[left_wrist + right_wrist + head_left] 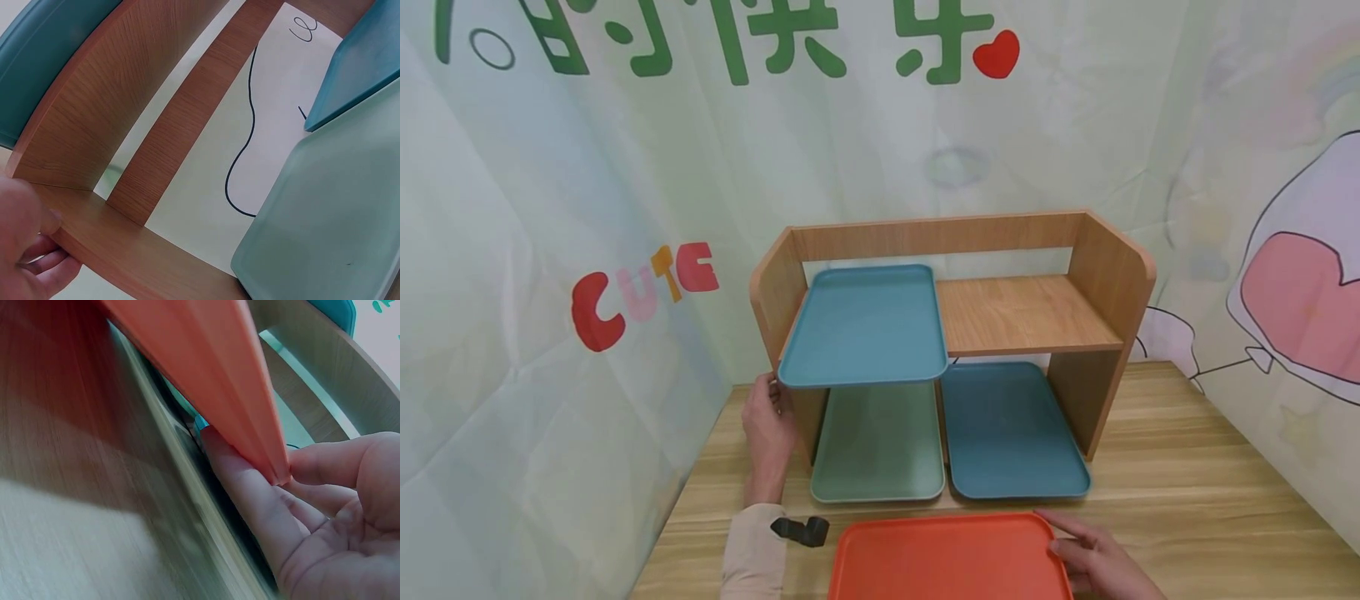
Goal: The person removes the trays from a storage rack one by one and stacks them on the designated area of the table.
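A wooden desktop shelf (1015,312) stands on the table. My left hand (769,429) is at its left side; in the left wrist view, thumb and fingers pinch the edge of the side panel (144,259). My right hand (1101,558) holds a red-orange tray (951,558) by its right edge, thumb on one face and fingers beneath, as the right wrist view shows (231,394). One blue tray (868,321) lies on the shelf's upper level at left, its front jutting out. Below are a green tray (880,442) at left and another blue tray (1011,433) at right.
The wood-grain table (1180,475) extends on both sides of the shelf. Behind hangs a printed cloth backdrop (850,150), with more cloth to the left and right. A black strap device (801,531) sits on the left sleeve.
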`<control>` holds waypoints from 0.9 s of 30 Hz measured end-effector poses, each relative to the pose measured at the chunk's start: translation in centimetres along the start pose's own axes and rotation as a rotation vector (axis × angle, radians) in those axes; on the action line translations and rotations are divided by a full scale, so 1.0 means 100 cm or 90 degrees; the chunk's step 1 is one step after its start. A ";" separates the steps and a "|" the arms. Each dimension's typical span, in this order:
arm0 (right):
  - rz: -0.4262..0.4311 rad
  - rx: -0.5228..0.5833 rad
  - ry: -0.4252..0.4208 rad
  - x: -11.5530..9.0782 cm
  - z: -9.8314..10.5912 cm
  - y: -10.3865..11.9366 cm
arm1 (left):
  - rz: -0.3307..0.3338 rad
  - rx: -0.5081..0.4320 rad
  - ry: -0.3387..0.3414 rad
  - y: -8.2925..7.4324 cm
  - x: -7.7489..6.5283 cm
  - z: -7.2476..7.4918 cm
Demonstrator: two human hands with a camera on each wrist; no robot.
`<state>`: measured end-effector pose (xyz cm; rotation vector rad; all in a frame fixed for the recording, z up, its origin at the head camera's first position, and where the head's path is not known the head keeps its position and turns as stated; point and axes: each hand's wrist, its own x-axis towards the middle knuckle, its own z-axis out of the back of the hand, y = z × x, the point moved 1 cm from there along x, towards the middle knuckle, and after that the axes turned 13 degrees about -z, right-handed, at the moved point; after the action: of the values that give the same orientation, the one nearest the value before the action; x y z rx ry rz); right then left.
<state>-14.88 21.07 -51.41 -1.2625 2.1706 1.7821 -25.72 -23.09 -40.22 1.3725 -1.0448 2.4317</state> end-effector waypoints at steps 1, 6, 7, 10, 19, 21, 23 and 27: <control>-0.002 -0.006 -0.006 0.000 0.000 0.000 | 0.000 -0.001 0.000 0.000 0.000 0.000; -0.013 -0.051 -0.063 0.000 0.000 0.000 | -0.003 0.006 -0.005 0.000 0.000 -0.001; -0.016 -0.060 -0.074 0.000 -0.001 0.000 | -0.004 0.007 -0.005 0.000 0.000 -0.001; -0.023 -0.088 -0.106 0.001 -0.001 0.001 | -0.007 0.010 -0.006 0.000 0.000 -0.001; -0.016 -0.207 -0.209 0.008 -0.001 0.002 | -0.007 0.007 -0.003 0.000 0.000 -0.001; -0.007 -0.229 -0.229 0.010 -0.001 0.001 | -0.007 0.007 -0.001 0.000 0.000 0.000; -0.003 -0.237 -0.238 0.011 -0.001 0.001 | -0.004 0.008 0.004 0.000 0.000 0.000; -0.002 -0.245 -0.243 0.013 -0.003 0.001 | 0.003 0.006 0.010 0.000 0.000 0.000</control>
<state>-15.70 20.15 -51.89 -0.8724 1.6764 2.2905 -25.71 -23.15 -40.22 1.3535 -1.0346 2.4503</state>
